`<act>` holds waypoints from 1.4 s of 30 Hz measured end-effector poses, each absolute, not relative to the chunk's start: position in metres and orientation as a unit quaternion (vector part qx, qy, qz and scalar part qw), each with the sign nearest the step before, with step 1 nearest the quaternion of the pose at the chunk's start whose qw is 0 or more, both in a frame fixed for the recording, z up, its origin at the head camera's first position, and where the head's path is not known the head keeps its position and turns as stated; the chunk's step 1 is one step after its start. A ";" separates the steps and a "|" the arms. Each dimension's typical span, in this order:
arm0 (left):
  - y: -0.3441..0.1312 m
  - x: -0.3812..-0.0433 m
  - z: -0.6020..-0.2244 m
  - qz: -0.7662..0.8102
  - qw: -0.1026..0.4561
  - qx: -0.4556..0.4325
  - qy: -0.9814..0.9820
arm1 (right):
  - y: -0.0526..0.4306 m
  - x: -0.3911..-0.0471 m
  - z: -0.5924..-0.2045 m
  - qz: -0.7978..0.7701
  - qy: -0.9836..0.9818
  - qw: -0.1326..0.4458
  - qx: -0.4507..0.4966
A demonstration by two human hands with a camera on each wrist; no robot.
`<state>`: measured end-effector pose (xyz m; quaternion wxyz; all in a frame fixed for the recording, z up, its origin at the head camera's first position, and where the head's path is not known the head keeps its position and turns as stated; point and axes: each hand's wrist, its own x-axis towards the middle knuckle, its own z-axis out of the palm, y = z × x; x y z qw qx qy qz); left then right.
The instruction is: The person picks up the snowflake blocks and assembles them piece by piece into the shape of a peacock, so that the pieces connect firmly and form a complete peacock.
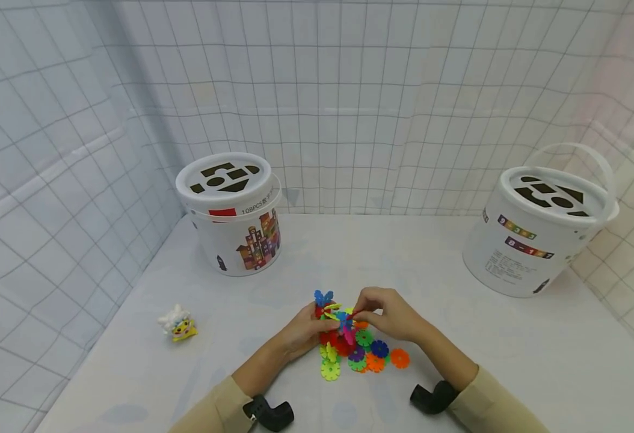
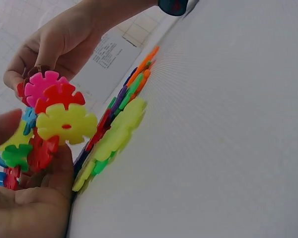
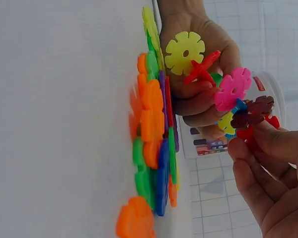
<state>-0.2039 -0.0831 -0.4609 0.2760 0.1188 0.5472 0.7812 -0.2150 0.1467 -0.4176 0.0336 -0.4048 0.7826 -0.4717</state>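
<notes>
My left hand holds a cluster of interlocked plastic snowflake discs in yellow, red, blue, pink and green. In the left wrist view, a yellow disc and a pink disc stand out from this cluster, above the thumb and fingers. At its right side my right hand pinches a red snowflake disc between thumb and forefinger. A dark red disc shows right at that thumb in the right wrist view. Loose snowflake discs lie in a pile on the table under both hands.
A lidded white bucket stands at the back left, and another with a raised handle at the back right. Left of the hands sits a small white and yellow toy figure. Grid-patterned sheeting encloses the white table.
</notes>
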 end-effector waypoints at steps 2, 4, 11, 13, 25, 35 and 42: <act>-0.083 -0.203 -0.460 0.784 0.285 0.107 0.541 | 0.150 -0.217 -0.417 -0.496 0.777 0.054 -0.383; -0.083 -0.202 -0.458 0.783 0.281 0.107 0.545 | 0.154 -0.218 -0.416 -0.515 0.774 0.069 -0.362; -0.086 -0.201 -0.462 0.775 0.218 0.144 0.576 | 0.165 -0.223 -0.416 -0.531 0.770 0.087 -0.343; -0.086 -0.201 -0.464 0.773 0.215 0.147 0.578 | 0.168 -0.223 -0.416 -0.519 0.781 0.080 -0.339; -0.086 -0.201 -0.466 0.787 0.217 0.146 0.558 | 0.200 -0.217 -0.426 -0.447 0.830 0.157 -0.292; -0.085 -0.201 -0.464 0.817 0.193 0.094 0.534 | 0.207 -0.204 -0.424 -0.342 0.852 0.248 -0.310; -0.085 -0.201 -0.462 0.819 0.192 0.093 0.533 | 0.206 -0.201 -0.422 -0.343 0.847 0.250 -0.322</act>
